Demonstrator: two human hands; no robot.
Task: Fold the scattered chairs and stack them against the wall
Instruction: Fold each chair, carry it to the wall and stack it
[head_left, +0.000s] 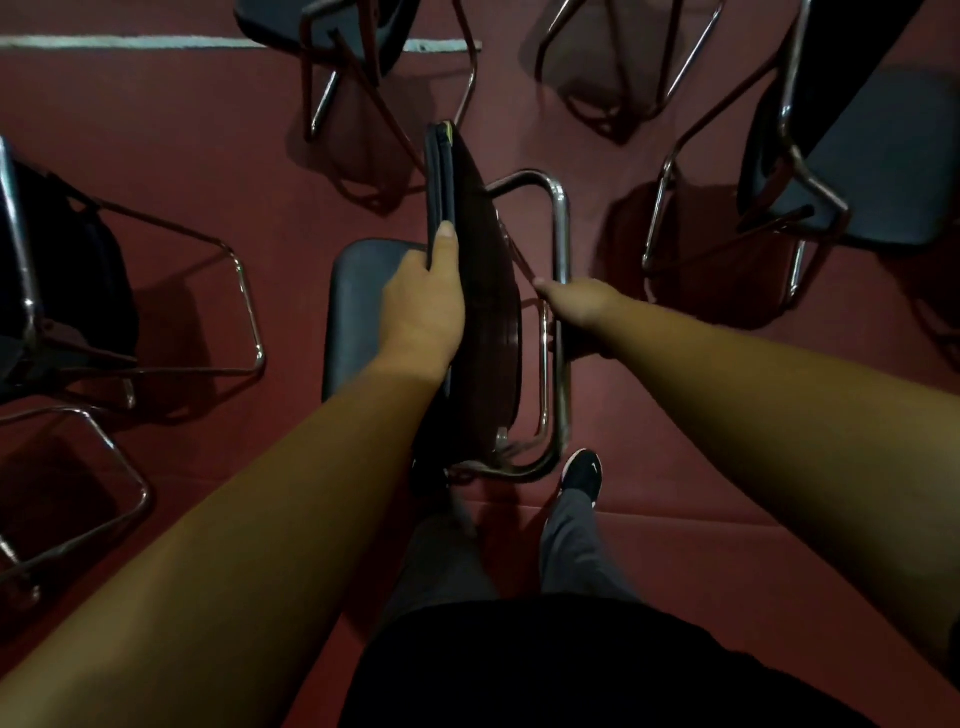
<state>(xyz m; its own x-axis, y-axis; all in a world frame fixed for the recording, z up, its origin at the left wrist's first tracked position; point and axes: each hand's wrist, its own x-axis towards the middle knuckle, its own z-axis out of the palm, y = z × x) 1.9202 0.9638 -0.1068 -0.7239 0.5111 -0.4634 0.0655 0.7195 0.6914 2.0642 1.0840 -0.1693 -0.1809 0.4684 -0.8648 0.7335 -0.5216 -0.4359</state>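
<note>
The dark padded chair with a chrome tube frame (358, 312) stands on the red floor (208, 171) just ahead of the person, its upright panel edge pointing straight away. The left hand (431, 301) grips that panel's top edge. The right hand (574, 306) is curled round the chrome tube on the chair's right, and both hands are about equally near.

No legible words or numbers anywhere. On the toe of the black shoe (584, 473), only a small white curved mark, swoosh-like, too small to name as a brand. At the top edge of the folded chair (483, 270), a yellowish speck, too blurred to read.
</note>
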